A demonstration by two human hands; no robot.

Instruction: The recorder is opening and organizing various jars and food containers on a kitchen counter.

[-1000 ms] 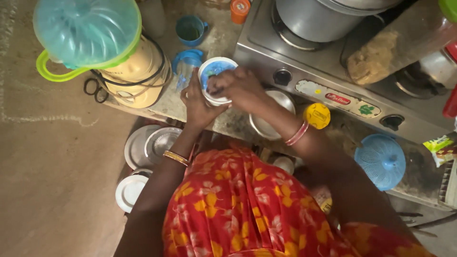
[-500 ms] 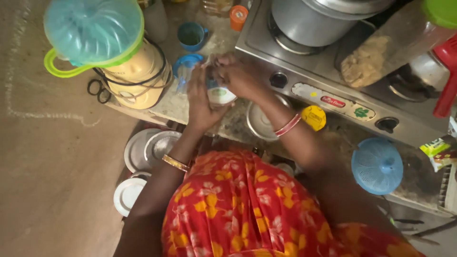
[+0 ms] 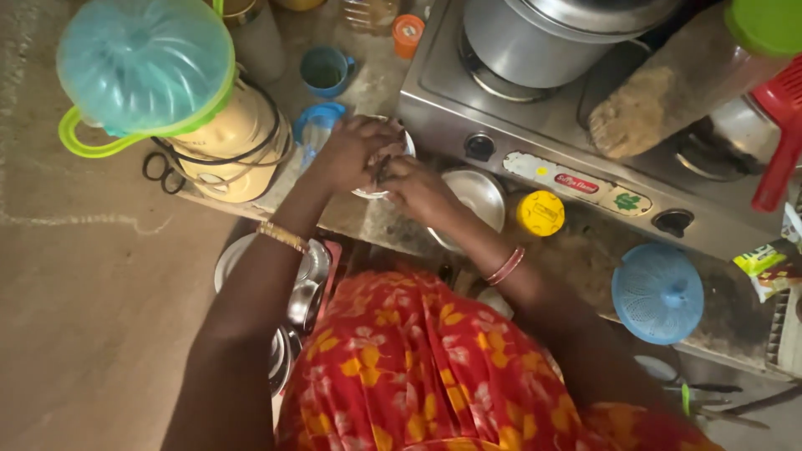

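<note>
Hands meet over a small white bowl (image 3: 380, 190) at the front edge of the bench (image 3: 585, 259), just left of the steel stove (image 3: 535, 138). The left hand (image 3: 355, 150) lies cupped over the bowl's near-left rim, fingers curled around it in a closed grip on the bowl. The right hand (image 3: 418, 185) presses in from the stove side, its fingers bunched and touching the left hand's; whether its grip holds the bowl or something inside it cannot be told, since the fingers hide the contents. A steel bowl (image 3: 476, 196) sits just right of the hands, against the stove front, with a yellow lid (image 3: 540, 213) beside it. A blue mesh cover (image 3: 658, 292) lies further right, below the stove. Left of the stove stand a blue cup (image 3: 326, 71) and a mixer jar with a translucent teal lid (image 3: 146, 63). A large steel pot (image 3: 543, 33) sits on the stove.
</note>
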